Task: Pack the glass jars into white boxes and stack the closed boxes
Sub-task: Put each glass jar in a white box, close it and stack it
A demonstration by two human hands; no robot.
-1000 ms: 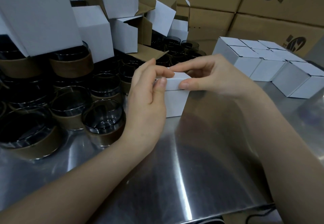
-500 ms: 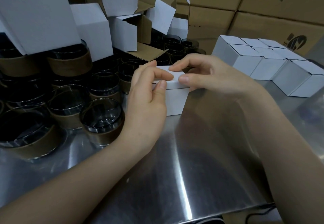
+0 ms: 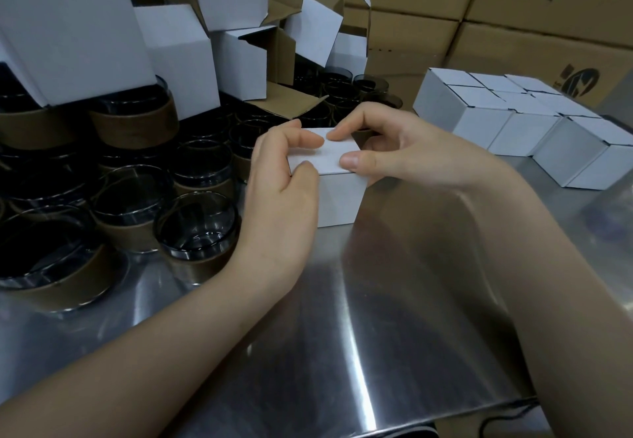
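White box between left hand and right hand, fingertips curled on top.

Black round logos on brown cartons, lettering too blurred to read

We note white box in middle: plain, unprinted. Closed boxes at right: same white, thin dark seams. Open boxes: white outside, brown inside. We see glass jars smoky dark, brown band round lower part. Cartons: tan, black logo. Steel table: silver-grey, bright streaks.
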